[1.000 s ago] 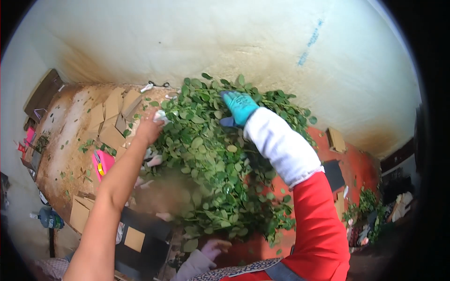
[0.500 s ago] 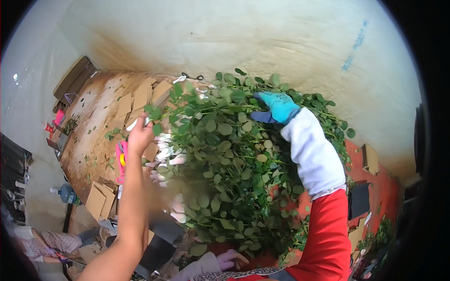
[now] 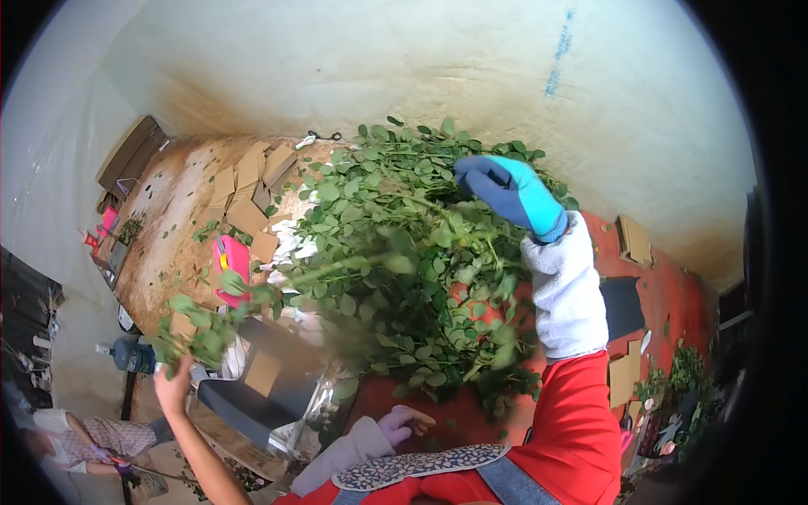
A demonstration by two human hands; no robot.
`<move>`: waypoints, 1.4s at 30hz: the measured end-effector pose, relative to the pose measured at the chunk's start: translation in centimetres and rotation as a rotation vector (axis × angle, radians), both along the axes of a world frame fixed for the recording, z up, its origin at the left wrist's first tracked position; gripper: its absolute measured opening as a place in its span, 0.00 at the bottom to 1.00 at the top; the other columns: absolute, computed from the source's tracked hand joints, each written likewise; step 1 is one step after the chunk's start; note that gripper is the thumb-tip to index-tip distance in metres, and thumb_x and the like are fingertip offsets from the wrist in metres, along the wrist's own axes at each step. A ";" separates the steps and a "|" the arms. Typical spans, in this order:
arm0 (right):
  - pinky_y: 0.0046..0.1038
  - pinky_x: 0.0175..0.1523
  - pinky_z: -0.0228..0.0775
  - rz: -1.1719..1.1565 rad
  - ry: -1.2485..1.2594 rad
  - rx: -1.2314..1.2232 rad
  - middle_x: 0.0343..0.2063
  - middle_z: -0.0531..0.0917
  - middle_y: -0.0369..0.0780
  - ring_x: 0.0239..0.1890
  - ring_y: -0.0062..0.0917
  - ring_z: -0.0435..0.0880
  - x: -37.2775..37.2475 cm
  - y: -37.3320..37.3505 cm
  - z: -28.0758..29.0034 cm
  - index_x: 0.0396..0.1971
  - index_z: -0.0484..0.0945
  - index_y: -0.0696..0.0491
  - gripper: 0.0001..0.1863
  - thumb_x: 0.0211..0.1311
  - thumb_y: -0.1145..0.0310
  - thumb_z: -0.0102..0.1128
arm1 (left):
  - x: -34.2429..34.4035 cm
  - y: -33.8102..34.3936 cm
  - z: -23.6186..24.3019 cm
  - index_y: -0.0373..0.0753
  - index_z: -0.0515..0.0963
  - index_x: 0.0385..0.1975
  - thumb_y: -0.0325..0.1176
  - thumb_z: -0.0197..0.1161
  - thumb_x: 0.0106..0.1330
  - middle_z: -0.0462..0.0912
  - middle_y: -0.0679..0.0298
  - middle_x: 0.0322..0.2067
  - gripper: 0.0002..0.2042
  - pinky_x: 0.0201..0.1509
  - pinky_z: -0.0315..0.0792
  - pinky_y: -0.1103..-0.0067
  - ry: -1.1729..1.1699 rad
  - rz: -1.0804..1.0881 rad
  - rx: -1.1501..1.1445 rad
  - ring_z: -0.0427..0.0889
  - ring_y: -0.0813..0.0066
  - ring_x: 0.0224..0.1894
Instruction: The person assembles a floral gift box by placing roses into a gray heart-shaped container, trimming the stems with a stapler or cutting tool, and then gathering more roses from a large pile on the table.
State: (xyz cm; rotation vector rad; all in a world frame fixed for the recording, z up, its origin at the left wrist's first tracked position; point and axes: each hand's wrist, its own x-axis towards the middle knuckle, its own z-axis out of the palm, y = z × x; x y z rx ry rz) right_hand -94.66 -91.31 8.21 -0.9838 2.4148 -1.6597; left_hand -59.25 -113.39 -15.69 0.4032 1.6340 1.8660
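Observation:
My bare left hand [image 3: 174,383] is at the lower left, closed around a leafy rose stem [image 3: 202,332], blurred by motion, whose leaves stick up past my fingers. In the middle lies a big heap of leafy rose stems [image 3: 379,215], with white-sleeved flower heads [image 3: 290,242] along its left side. My right hand [image 3: 511,194], in a blue and turquoise glove, hovers over the heap's right part. Its fingers and thumb curl together, and whatever lies between them is hidden. A smaller lavender-gloved hand [image 3: 402,423], apparently another person's, shows below the heap.
A pink holder [image 3: 231,268] with a yellow item stands left of the heap, near cardboard pieces [image 3: 246,210]. A dark padded surface [image 3: 240,400] lies lower left. Farther off are a blue water bottle [image 3: 133,354] and another person [image 3: 93,442]. A pale wall [image 3: 379,67] rises behind.
My left hand has moved down and left, away from the flower heads, with the leafy rose stem. My right hand's fingers have curled in. The view has shifted slightly.

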 end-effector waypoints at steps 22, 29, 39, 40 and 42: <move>0.33 0.63 0.67 0.502 0.714 -0.319 0.57 0.76 0.44 0.56 0.33 0.77 11.1 -0.5 18.9 0.63 0.67 0.54 0.30 0.61 0.64 0.61 | 7.2 8.5 3.6 0.40 0.75 0.56 0.22 0.53 0.64 0.71 0.56 0.55 0.19 0.63 0.70 0.76 -0.102 0.254 -0.230 0.68 0.65 0.60; 0.33 0.65 0.64 0.147 0.350 -1.034 0.47 0.82 0.39 0.52 0.30 0.79 11.1 7.7 21.9 0.57 0.73 0.55 0.27 0.71 0.49 0.49 | 7.8 11.5 6.8 0.39 0.71 0.60 0.21 0.49 0.68 0.70 0.54 0.53 0.20 0.61 0.72 0.75 -0.002 0.058 -0.377 0.79 0.66 0.52; 0.37 0.56 0.72 -0.130 0.125 0.226 0.46 0.84 0.46 0.48 0.38 0.83 -7.0 -5.3 -3.9 0.48 0.81 0.51 0.17 0.62 0.60 0.59 | 3.6 6.3 8.7 0.40 0.77 0.54 0.28 0.54 0.69 0.78 0.61 0.48 0.15 0.60 0.67 0.76 0.139 0.222 -0.325 0.73 0.69 0.54; 0.37 0.54 0.73 -0.154 0.210 0.346 0.43 0.84 0.47 0.46 0.42 0.83 -7.3 -8.1 -5.7 0.45 0.83 0.48 0.17 0.59 0.57 0.60 | 3.0 5.0 8.9 0.39 0.78 0.53 0.28 0.55 0.68 0.78 0.62 0.48 0.14 0.59 0.67 0.76 0.164 0.256 -0.313 0.73 0.70 0.53; 0.38 0.48 0.74 -0.252 0.263 0.576 0.39 0.85 0.46 0.42 0.41 0.84 -8.2 -13.3 -8.7 0.43 0.83 0.45 0.15 0.57 0.57 0.61 | 1.9 2.7 11.7 0.39 0.78 0.51 0.26 0.57 0.66 0.79 0.61 0.46 0.14 0.57 0.68 0.75 0.324 0.347 -0.348 0.75 0.66 0.51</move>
